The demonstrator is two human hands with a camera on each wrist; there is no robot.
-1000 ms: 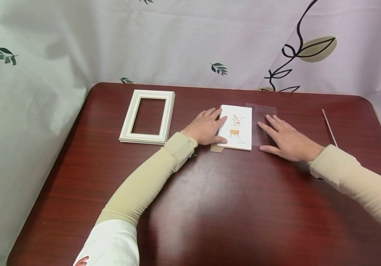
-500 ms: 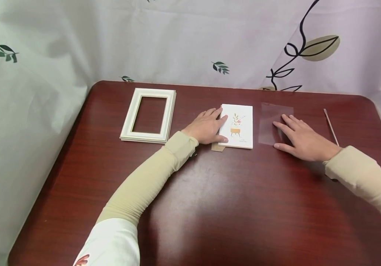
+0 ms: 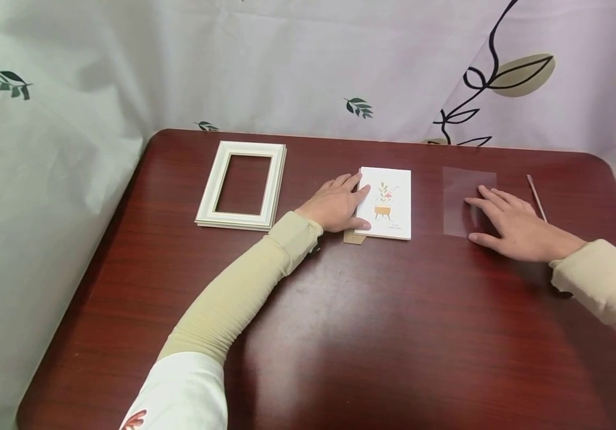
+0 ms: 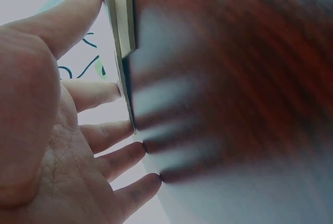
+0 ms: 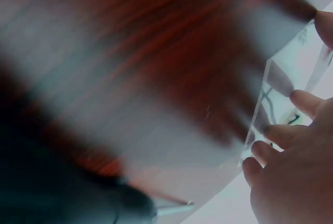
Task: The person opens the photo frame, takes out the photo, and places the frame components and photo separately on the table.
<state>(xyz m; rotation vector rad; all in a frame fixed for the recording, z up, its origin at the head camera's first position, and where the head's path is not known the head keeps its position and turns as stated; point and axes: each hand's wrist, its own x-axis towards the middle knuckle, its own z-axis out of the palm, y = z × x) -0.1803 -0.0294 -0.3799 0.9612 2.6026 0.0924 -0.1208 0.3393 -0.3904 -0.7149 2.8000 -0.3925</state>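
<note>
A white picture card (image 3: 399,206) printed with a potted plant lies flat on a thin board, mid-table. My left hand (image 3: 334,206) rests at its left side, thumb and index finger on the card, fingers spread. A brown cardboard tab (image 3: 354,238) pokes out under the lower left corner; the left wrist view shows the board's edge (image 4: 115,31). To the right, a clear plastic sheet (image 3: 454,206) lies on the tabletop. Straight fingers of my right hand (image 3: 525,232) touch its right part, and the sheet's edge (image 5: 258,101) shows beside them in the right wrist view.
An upright-oriented white picture frame (image 3: 274,188) with an open middle lies on the left of the dark red table (image 3: 308,334). A thin rod (image 3: 536,198) lies beyond the right hand. A patterned curtain (image 3: 264,71) hangs behind the table's far edge.
My right hand has slid the clear sheet rightward, from against the picture card to a gap away from it. The left hand and the card have stayed in place.
</note>
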